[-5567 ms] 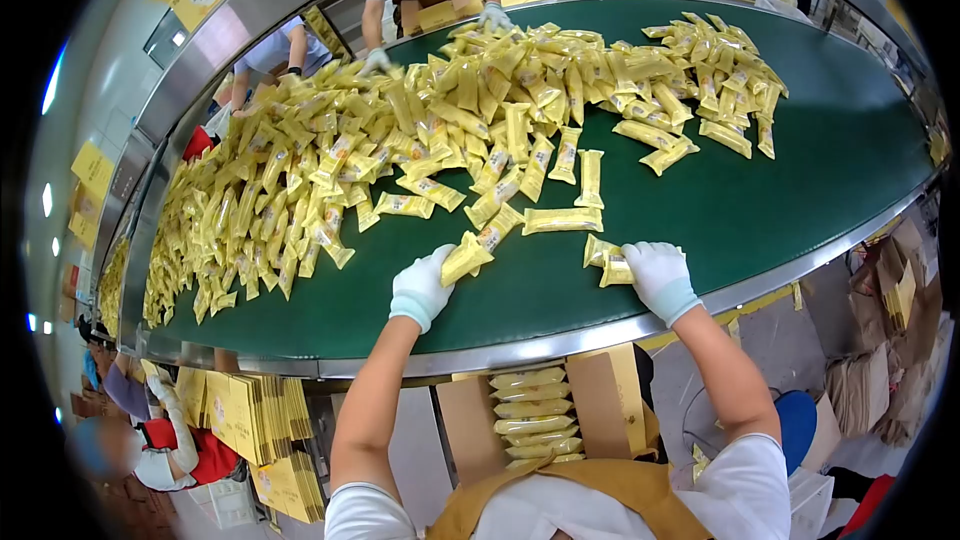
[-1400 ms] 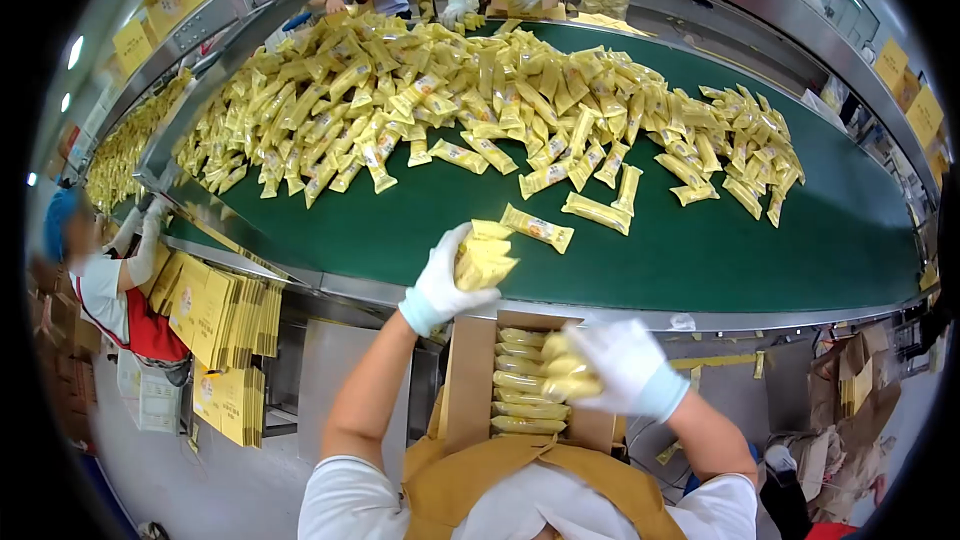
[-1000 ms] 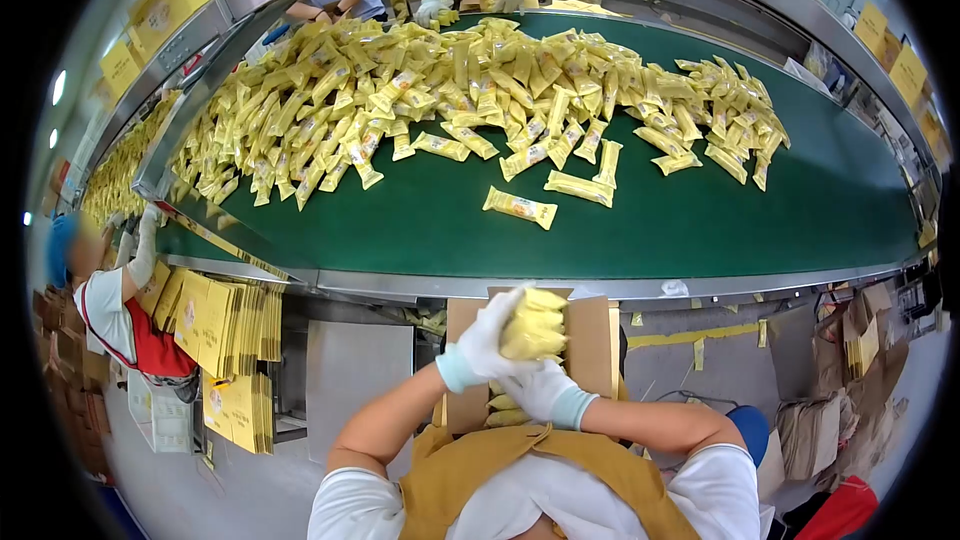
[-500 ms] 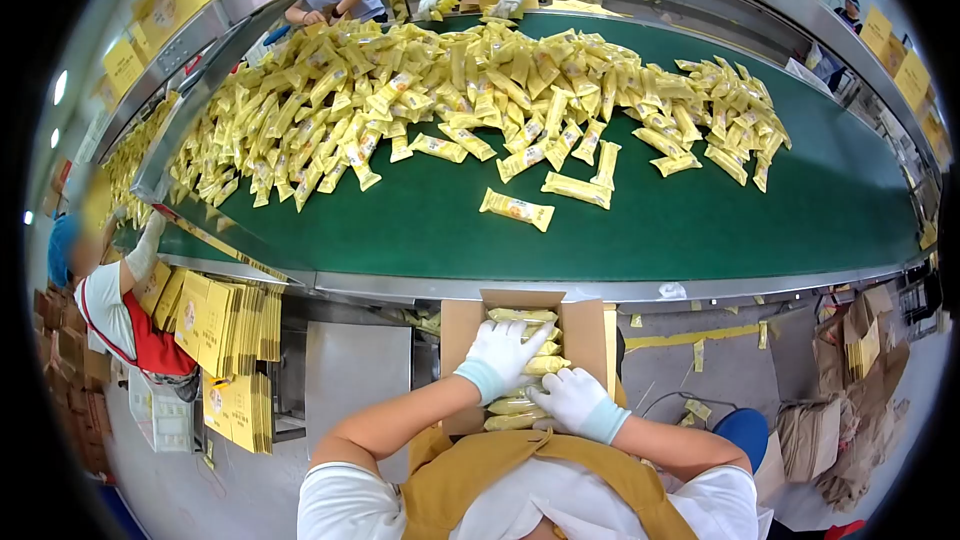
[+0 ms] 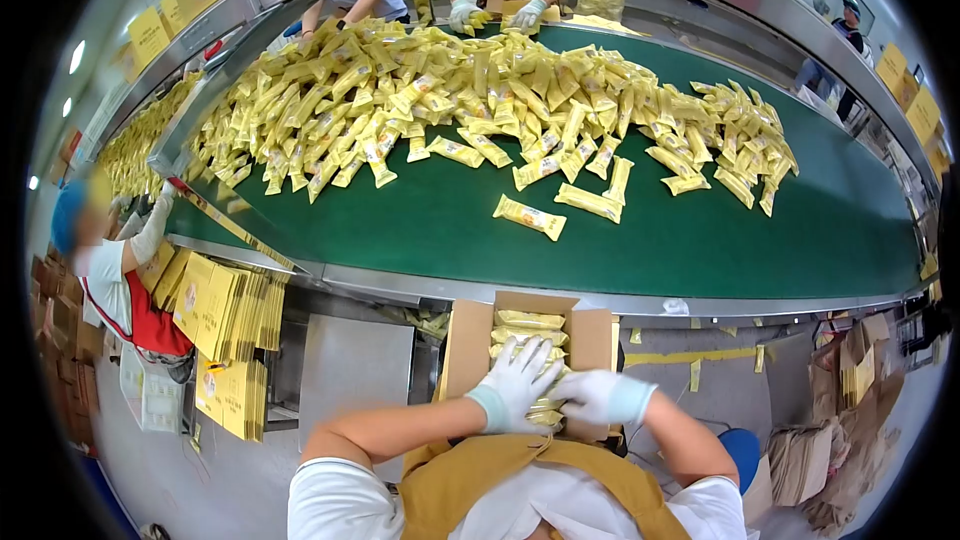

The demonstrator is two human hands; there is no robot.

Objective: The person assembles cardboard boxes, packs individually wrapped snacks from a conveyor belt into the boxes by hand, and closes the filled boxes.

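Note:
An open cardboard box (image 5: 463,350) stands in front of my chest, below the belt's near edge. Inside it, yellow wrapped snack packets (image 5: 530,321) lie in a stack of rows. My left hand (image 5: 518,380), in a white glove, rests flat on the packets with its fingers spread. From the right side of the box, my right hand (image 5: 603,397), gloved too, reaches in against the packets' right ends. Its fingertips are blurred and partly hidden beside the left hand, so their grip is unclear.
Beyond the box runs a green conveyor belt (image 5: 450,245) with a metal edge, heaped with yellow packets (image 5: 380,90). Across it, a co-worker's gloved hands (image 5: 528,15) are at work. Another person (image 5: 125,270) stands left near flat yellow cartons (image 5: 215,305). A blue stool (image 5: 740,452) is at right.
My left hand has slid toward me over the packets, baring the far ones, and its fingers have spread. My right hand has shifted slightly up and right. The view has shifted a little.

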